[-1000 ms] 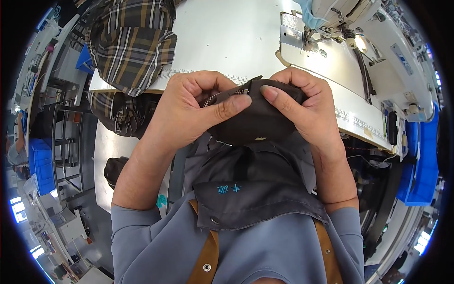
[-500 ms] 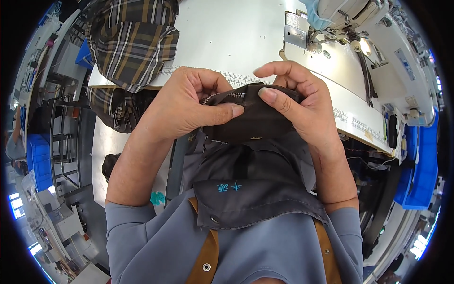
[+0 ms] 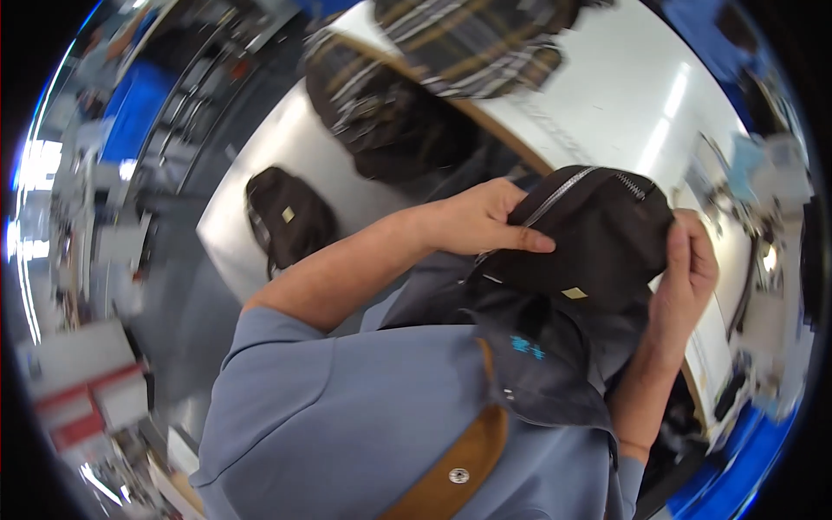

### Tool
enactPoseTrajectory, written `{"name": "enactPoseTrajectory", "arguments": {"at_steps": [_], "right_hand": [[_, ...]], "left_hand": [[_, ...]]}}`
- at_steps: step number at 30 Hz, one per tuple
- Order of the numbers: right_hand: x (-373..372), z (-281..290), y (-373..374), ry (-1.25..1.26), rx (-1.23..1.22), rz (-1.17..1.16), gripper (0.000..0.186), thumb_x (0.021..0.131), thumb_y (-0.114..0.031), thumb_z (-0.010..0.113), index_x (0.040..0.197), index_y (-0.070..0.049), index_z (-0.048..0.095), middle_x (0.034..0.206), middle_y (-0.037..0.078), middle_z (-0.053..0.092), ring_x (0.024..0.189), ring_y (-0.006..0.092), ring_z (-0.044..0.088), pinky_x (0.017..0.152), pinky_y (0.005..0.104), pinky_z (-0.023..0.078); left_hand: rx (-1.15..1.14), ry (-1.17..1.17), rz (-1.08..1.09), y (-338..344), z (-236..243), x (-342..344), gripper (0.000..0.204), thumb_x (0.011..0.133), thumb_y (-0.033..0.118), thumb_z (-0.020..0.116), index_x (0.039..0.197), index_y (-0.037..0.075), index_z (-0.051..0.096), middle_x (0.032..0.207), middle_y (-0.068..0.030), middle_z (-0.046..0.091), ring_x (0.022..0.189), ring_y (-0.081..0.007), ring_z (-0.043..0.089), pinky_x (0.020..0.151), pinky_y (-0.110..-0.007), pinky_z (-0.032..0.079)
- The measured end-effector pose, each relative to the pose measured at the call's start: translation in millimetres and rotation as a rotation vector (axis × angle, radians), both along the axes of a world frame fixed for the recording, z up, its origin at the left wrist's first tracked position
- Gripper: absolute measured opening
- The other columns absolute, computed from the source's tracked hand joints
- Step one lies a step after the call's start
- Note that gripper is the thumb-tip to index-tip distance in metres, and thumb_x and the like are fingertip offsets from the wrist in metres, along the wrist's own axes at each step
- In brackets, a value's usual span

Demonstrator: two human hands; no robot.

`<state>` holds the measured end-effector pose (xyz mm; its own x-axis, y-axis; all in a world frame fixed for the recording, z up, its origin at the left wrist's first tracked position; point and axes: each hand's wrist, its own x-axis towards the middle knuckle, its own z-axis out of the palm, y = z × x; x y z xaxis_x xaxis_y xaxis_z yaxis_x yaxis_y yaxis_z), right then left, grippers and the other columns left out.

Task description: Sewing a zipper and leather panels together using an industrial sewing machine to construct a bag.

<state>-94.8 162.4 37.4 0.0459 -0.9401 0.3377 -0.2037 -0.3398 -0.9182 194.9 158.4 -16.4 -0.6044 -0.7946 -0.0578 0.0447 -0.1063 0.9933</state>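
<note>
Black pouch (image 3: pixel 598 238), plaid cloth (image 3: pixel 472 43) overhanging white table (image 3: pixel 615 95), second pouch (image 3: pixel 299 232)

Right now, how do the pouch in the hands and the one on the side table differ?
The held pouch is gripped by the left hand and right hand; the other pouch lies untouched on the side table.
The held pouch's pale tag sits near its lower edge; the other pouch's shows mid-body.
Both are dark.

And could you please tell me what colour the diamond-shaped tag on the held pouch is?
The tag is pale yellow, best seen in the head view.
</note>
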Motion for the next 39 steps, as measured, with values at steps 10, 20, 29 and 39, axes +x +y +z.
{"name": "enactPoseTrajectory", "arguments": {"at_steps": [10, 20, 29, 39], "right_hand": [[-39.0, -40.4, -17.1, 0.043, 0.193, -0.072, 0.036, 0.107, -0.016, 0.064, 0.138, 0.001, 0.063, 0.111, 0.003, 0.063, 0.085, 0.0052, 0.048, 0.081, 0.0211, 0.04], [-34.8, -43.3, -10.7, 0.171, 0.185, -0.117, 0.032, 0.106, -0.022, 0.066, 0.129, 0.001, 0.069, 0.104, 0.001, 0.064, 0.088, 0.0053, 0.05, 0.082, 0.0204, 0.04], [-34.2, -43.5, -4.6, 0.205, 0.253, -0.112, 0.024, 0.106, -0.016, 0.066, 0.124, 0.0, 0.07, 0.109, 0.0, 0.068, 0.098, 0.0073, 0.059, 0.088, 0.0226, 0.044], [-20.4, -35.8, -3.1, 0.129, 0.144, -0.007, 0.014, 0.102, -0.009, 0.069, 0.111, 0.001, 0.073, 0.094, 0.001, 0.067, 0.085, 0.0081, 0.057, 0.079, 0.0236, 0.045]], "left_hand": [[0.209, 0.333, 0.869, 94.6, -28.0, 222.0, 0.05, 0.095, 0.006, 0.076, 0.141, -0.002, 0.058, 0.132, -0.0124, 0.069, 0.119, -0.0244, 0.069, 0.108, -0.039, 0.054], [-0.055, -1.476, 1.503, 181.0, -171.0, 337.3, 0.091, 0.091, 0.052, 0.076, 0.158, 0.004, 0.038, 0.162, -0.0244, 0.039, 0.148, -0.041, 0.041, 0.121, -0.054, 0.036], [0.364, -1.655, 0.923, 139.0, -203.1, 302.1, 0.093, 0.093, 0.078, 0.052, 0.168, 0.032, 0.023, 0.177, -0.0105, 0.013, 0.163, -0.0345, 0.013, 0.119, -0.077, 0.012], [-1.12, -0.921, 1.195, -29.4, -7.6, 188.4, 0.031, 0.087, 0.008, 0.079, 0.117, 0.006, 0.071, 0.124, -0.0148, 0.069, 0.114, -0.0324, 0.066, 0.101, -0.04, 0.051]]}}
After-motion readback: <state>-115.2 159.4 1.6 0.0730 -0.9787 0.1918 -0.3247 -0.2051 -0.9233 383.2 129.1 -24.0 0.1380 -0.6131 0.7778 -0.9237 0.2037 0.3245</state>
